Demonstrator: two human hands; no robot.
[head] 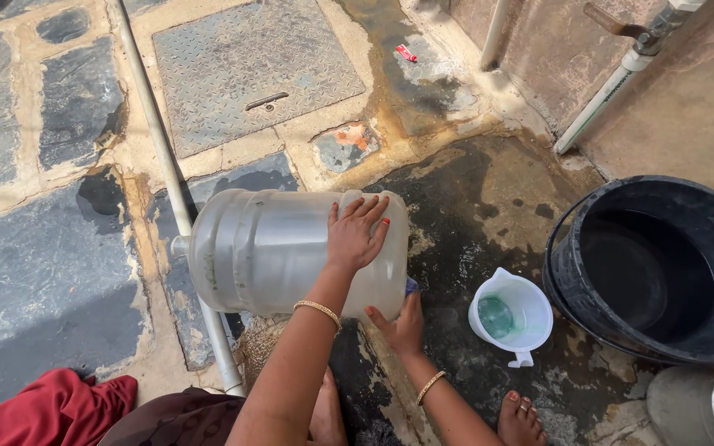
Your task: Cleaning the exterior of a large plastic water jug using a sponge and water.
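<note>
Large clear plastic water jug (291, 252) lying on its side on wet stone paving (43, 264), neck toward the white pipe (159, 140) running across the ground.

Left hand (359, 233): fingers spread, palm flat on the upper curve near the jug base. Pressing down, not clasping. Right hand (405, 324): below and just behind that palm, at the bottom end of the jug, closed round something small and blue (411, 286), pressed to the plastic. Mostly hidden, so can't tell if cloth or sponge.

Doing it well, by my read:
- Keep top palm wide and centred over the curve; round wall plus wet ground means easy roll toward or away from the knees.
- Scrub in short strokes, pushing against the bracing palm, not across it.
- Rotate a little at a time, re-seat palm after each turn.
- Watch footing: slick dark algae patch under the bare foot (522, 417).

Materials:
- Jug: translucent, cloudy, ribbed bands around the barrel, thin wall, likely flexes under pressure. Seems empty or nearly so.
- White plastic mug (512, 315) with handle, right of the lower hand, near but apart; greenish tint inside.
- Black round tub (654, 264) further right, dull, scuffed rim, wire bail.
- Checker-plate metal cover (249, 70) beyond the top palm, well apart.
- Paving: rough grey slabs, pale mortar joints, rust staining.
</note>
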